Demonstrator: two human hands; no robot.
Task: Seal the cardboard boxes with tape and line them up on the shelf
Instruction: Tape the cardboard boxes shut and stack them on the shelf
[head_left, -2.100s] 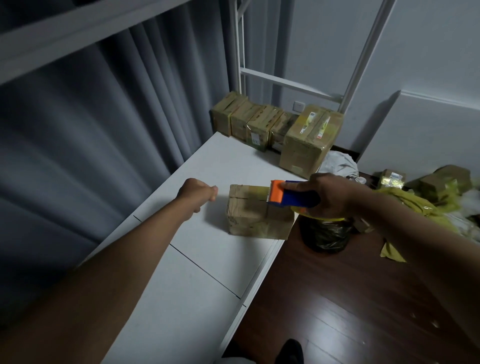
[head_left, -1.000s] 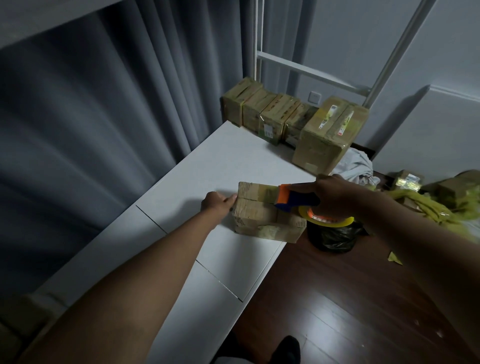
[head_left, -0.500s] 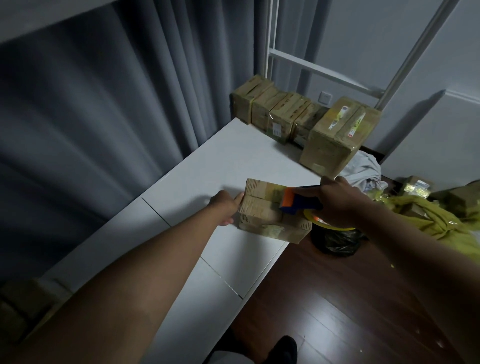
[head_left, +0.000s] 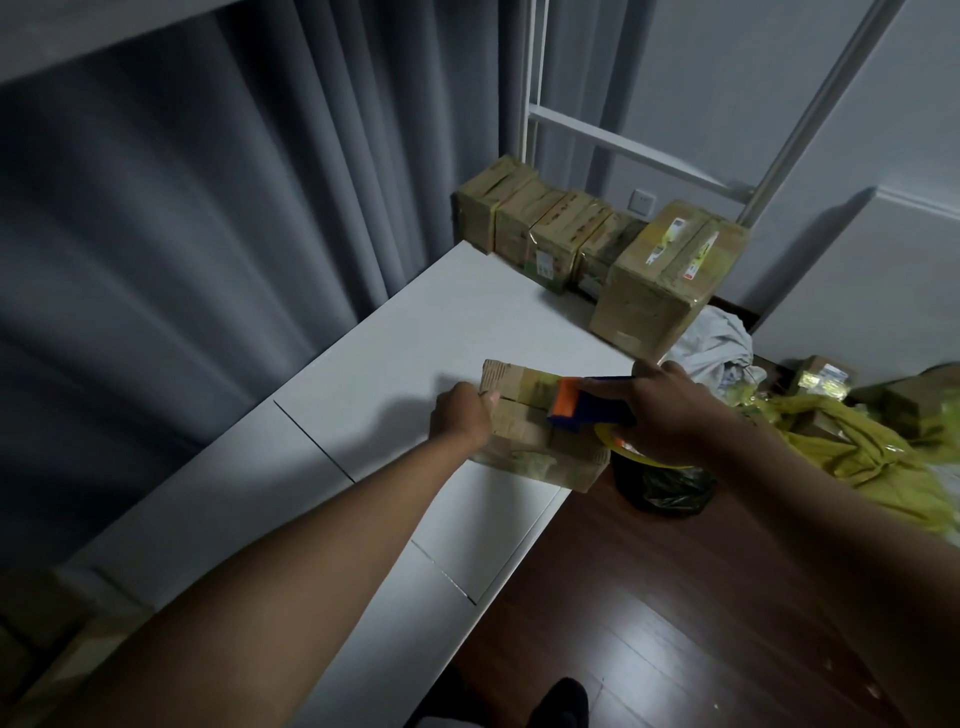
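Head view: one wide-angle frame looking down over both forearms.
Work surface: white shelf (head_left: 457, 317) running along a grey curtain (head_left: 208, 234).
Box in work: cardboard box (head_left: 519, 431) lying at the shelf's right edge, one corner just over the edge.
Left hand (head_left: 460, 418): curled grip on the box's left end, thumb on the top face.
Right hand (head_left: 670, 410): grip wrapped firmly round the tape dispenser (head_left: 582, 402).
Tape dispenser: blue body, orange head pressed onto the top of the box; yellow roll showing below the hand.
Tape: strip visible along the top face, left of the orange head.
Finished row: taped boxes (head_left: 535, 228) lined up side by side at the shelf's far end, with a larger box (head_left: 660, 280) at the right end of the row.
Floor: dark wood (head_left: 649, 623), with a black bag (head_left: 665, 491) beside the shelf and yellow wrapping (head_left: 857, 447) further right.
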